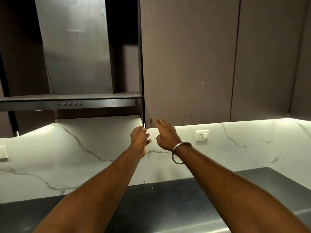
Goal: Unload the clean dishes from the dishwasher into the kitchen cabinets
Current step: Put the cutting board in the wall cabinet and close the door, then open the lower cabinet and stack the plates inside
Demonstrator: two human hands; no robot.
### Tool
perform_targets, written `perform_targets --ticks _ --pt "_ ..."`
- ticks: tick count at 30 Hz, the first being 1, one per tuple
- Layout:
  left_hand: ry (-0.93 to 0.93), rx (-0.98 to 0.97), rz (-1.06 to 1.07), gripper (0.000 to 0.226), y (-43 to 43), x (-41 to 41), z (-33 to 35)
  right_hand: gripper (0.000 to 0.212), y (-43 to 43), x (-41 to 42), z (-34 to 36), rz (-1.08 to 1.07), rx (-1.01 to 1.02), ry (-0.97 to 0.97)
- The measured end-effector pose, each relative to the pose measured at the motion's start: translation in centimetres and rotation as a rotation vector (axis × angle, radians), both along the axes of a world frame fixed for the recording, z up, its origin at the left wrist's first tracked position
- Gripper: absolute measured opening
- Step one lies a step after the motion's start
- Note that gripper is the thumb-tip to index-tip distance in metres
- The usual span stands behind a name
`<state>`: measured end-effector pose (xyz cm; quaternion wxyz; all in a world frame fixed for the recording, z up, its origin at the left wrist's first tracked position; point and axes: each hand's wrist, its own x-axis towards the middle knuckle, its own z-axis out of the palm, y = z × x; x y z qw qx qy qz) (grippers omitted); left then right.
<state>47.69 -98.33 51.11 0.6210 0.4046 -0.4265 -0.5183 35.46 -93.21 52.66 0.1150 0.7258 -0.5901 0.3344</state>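
A brown upper cabinet door (188, 64) hangs closed above the counter. Both my arms reach up to its lower left corner. My left hand (139, 137) has its fingers curled at the door's bottom corner edge, thumb and forefinger right at the corner. My right hand (165, 133), with a metal bangle (178, 153) on the wrist, touches the door's bottom edge with loosely extended fingers. Neither hand holds a dish. No dishes and no dishwasher are in view.
A steel chimney hood (74, 56) with a row of knobs (72, 103) hangs to the left of the cabinet. A second cabinet door (269, 56) is on the right. Behind are the marble backsplash (84, 157) with a wall socket (202, 135), and the dark counter (168, 199) below.
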Motion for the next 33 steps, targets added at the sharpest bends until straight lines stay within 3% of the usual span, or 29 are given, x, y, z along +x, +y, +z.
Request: perform_targets --ticks 9,25,33 --pt "-0.42 -0.414 -0.005 0.031 11.3 2.7 0.5 0.067 11.6 3.0 -0.5 -0.17 -0.048 -0.033" --pt "-0.555 -0.635 -0.346 0.036 34.0 -5.1 -3.2 0.065 37.7 -3.1 -4.8 -0.506 -0.027 -0.126" --pt "-0.583 -0.659 -0.562 0.035 49.5 -11.5 -8.2 0.066 56.6 -8.0 -9.5 -0.727 0.059 -0.154"
